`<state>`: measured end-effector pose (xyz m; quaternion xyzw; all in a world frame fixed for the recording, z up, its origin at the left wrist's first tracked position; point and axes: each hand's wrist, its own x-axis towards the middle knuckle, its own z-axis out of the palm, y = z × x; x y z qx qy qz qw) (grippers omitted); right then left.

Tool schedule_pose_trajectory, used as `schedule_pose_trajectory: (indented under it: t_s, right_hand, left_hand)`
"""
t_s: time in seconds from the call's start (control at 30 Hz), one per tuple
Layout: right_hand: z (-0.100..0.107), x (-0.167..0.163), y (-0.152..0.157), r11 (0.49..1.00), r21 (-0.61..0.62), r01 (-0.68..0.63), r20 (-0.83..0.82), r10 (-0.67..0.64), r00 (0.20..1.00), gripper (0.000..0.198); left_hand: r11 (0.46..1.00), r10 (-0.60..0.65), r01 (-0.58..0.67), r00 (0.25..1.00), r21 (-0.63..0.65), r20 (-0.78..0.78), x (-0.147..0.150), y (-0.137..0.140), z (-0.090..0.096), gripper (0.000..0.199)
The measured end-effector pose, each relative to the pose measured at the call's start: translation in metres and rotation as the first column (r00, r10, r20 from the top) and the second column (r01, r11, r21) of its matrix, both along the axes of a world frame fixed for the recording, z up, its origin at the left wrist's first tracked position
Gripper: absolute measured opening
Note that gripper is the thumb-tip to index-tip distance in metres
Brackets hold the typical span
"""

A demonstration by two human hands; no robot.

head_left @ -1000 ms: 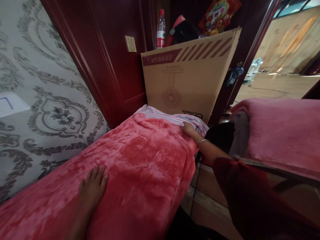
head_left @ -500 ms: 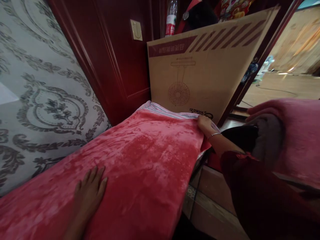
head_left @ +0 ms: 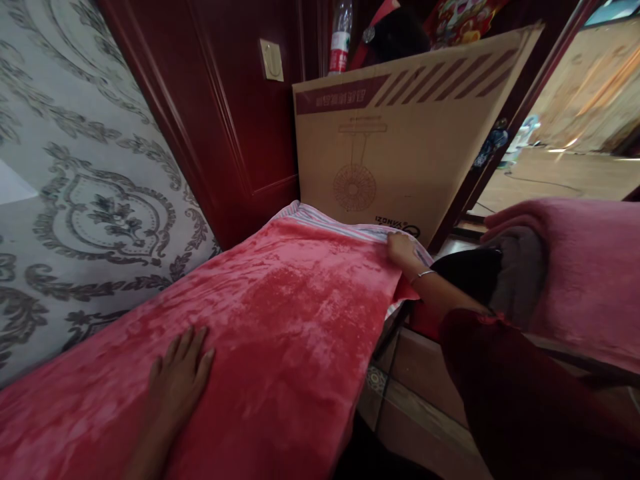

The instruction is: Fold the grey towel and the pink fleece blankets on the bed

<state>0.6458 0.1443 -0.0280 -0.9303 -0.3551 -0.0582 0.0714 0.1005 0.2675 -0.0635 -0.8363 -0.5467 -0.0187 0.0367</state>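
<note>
A red plush blanket spreads over a long surface along the wall. Near its far end a striped cloth shows along the edge. My left hand lies flat on the blanket, fingers outstretched. Out at the far right corner, my right hand is closed on the blanket's edge, and a thin bracelet circles that wrist. The exact fold between its fingers is hidden. Below the hand, part of the blanket and striped cloth hangs over the side.
A large cardboard box stands upright beyond the blanket, with a bottle behind it. Patterned wallpaper borders the left, beside a dark red panel. Folded pink bedding lies at right above the tiled floor.
My right hand, still gripping the blanket's edge, sits slightly further left in the view. The box and bedding also shift a little left. My left hand stays in place.
</note>
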Motion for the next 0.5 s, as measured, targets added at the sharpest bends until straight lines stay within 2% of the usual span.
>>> schedule_pose_trajectory:
  t_s: [0.03,0.1,0.13,0.17,0.2,0.27,0.4,0.5]
  right_hand:
    - [-0.002,-0.012,0.005,0.999,0.01,-0.038,0.01,0.038,0.999,0.042]
    - [-0.011,-0.04,0.016,0.98,0.022,-0.196,0.026,0.195,0.98,0.046]
    - [-0.017,-0.055,0.021,0.951,0.022,-0.309,0.027,0.308,0.951,0.05]
    - [-0.025,-0.068,0.025,0.885,0.007,-0.466,0.013,0.466,0.885,0.055]
    - [-0.033,-0.079,0.028,0.822,-0.007,-0.57,-0.024,0.57,0.822,0.056]
    - [-0.046,-0.092,0.031,0.773,-0.019,-0.634,-0.098,0.63,0.77,0.057]
    - [-0.054,-0.081,0.032,0.822,-0.03,-0.569,-0.121,0.562,0.818,0.055]
    - [-0.05,-0.066,0.039,0.9,0.013,-0.435,-0.103,0.434,0.895,0.051]
  left_hand:
    - [1.0,-0.008,0.008,1.0,0.006,0.009,-0.001,0.0,0.0,0.064]
    - [0.999,-0.045,0.045,0.999,0.015,0.02,-0.002,0.0,-0.001,0.066]
    - [0.998,-0.069,0.069,0.997,0.014,0.02,-0.002,0.0,-0.002,0.066]
    - [0.996,-0.09,0.09,0.996,0.008,0.018,-0.002,0.0,-0.003,0.066]
    - [0.994,-0.106,0.106,0.994,-0.001,0.016,-0.003,0.0,-0.004,0.065]
    - [0.994,-0.112,0.113,0.994,-0.014,0.017,-0.004,0.0,-0.006,0.063]
    - [0.994,-0.104,0.104,0.995,-0.018,0.006,-0.005,-0.002,-0.005,0.063]
    - [0.998,-0.053,0.052,0.998,-0.044,-0.023,0.008,-0.001,0.006,0.06]
